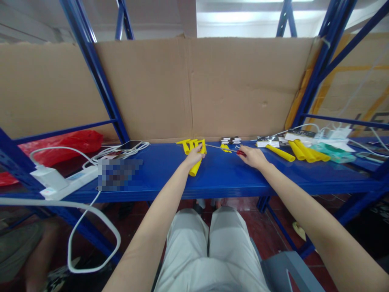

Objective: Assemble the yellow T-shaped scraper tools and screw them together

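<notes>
Head view: the left hand (193, 158) grasps a yellow T-shaped piece (195, 168) near its far end, over the blue tabletop (161, 174), the tubular handle pointing toward the near edge. The right hand (254, 157) is wrapped around the red handle of a screwdriver (241, 153), whose thin shaft runs left toward the head of the piece; whether the tip touches it or stops just beside it, I cannot tell. More yellow T-shaped pieces (186, 147) lie just far and left of the left hand. A stack of small packs (230, 140) sits between the hands on the far side, and yellow tubes (299, 151) lie to the right.

The held piece looks like light, fairly stiff plastic, hardly fragile, though its smooth round handle could roll under a sideways push. A firm hold just near of the crosspiece seems best, fingers clear of the tip; the screwdriver looks rigid and suits a grip around its handle.
</notes>
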`<move>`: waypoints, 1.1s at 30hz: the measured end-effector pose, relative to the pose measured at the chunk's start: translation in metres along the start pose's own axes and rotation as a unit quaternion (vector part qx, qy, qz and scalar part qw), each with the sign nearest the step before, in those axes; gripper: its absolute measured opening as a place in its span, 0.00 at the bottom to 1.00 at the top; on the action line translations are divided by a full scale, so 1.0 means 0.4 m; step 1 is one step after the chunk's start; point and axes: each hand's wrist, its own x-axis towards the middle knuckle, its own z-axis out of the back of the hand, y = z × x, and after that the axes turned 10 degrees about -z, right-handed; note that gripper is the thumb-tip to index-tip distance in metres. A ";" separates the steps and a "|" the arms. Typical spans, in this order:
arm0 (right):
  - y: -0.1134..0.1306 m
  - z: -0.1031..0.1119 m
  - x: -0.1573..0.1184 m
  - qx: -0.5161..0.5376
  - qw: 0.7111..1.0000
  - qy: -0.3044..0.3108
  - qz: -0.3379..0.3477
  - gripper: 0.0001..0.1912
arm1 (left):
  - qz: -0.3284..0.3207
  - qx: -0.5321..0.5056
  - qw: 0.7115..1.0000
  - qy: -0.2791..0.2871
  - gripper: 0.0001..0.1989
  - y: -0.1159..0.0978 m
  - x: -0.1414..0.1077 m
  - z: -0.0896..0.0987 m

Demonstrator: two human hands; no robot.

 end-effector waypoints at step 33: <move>-0.001 -0.004 0.005 0.049 0.998 0.032 -0.027 0.12 | -0.003 0.004 1.000 0.009 0.40 -0.011 -0.009 -0.001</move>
